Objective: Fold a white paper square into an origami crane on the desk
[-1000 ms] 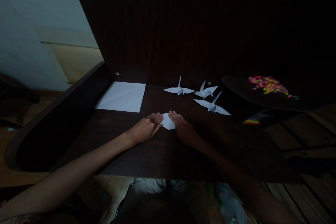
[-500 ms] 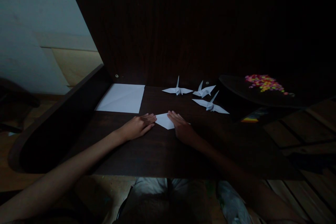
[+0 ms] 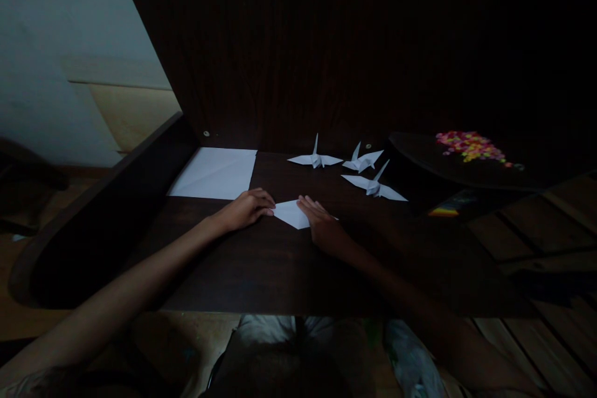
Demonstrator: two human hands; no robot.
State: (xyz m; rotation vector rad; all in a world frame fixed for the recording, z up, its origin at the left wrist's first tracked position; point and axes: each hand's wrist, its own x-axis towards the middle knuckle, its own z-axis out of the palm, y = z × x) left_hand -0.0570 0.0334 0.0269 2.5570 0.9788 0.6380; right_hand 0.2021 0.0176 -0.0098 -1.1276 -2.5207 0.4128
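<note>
A folded piece of white paper, kite-shaped where it shows, lies on the dark wooden desk. My left hand pinches its left tip between thumb and fingers. Stretched out flat, my right hand presses on the paper's right part and hides most of it; a small tip shows past the knuckles. Behind the hands stand three white paper cranes: one crane in the middle, another crane to its right, and the nearest crane in front of that one.
Flat white paper lies at the back left, by the desk's raised side panel. At the right, a dark raised surface bears a heap of small colourful pieces. A tall dark panel closes off the back.
My left hand has gone from lying flat by the paper's left tip to pinching it, its fingers now curled and raised. My right hand stays in place.
</note>
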